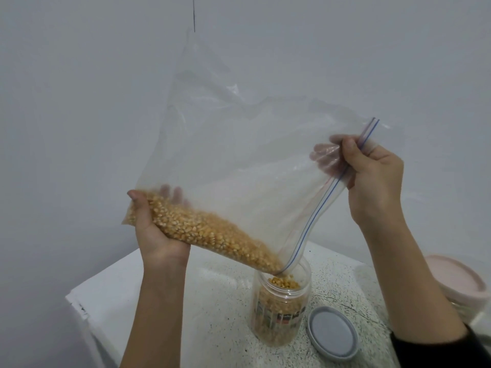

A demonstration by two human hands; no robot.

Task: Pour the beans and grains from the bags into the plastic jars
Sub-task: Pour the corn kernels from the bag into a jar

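1. Yellow corn kernels (202, 231) sit heaped in the low side of the zip bag (239, 144), and your left hand (156, 235) cups that heap from beneath, thumb curled over the near face and fingers showing through the plastic behind. If you lift this hand too quickly, the whole mass could slide at once and outrun the narrow opening.

2. Clear film is all that funnels the kernels: the bag's lowest corner dips just inside the mouth of the plastic jar (281, 306). The jar already looks nearly full, with kernels close below its rim, so an overflow onto the speckled table (220, 296) seems the likeliest fault. The jar stands free, held by neither hand, and a drag from the bag corner could tip it.

3. Just right of the jar lies the grey lid (332, 332), flat on the table and apart from it; spilled kernels may scatter round it.

4. Your right hand (372, 179) pinches the zip strip (326, 195) high up, fingers folded round the bag's edge. Slacken that pinch and the mouth may gape beyond the rim.

5. Farthest right, a pink container (459, 280) sits partly out of view.
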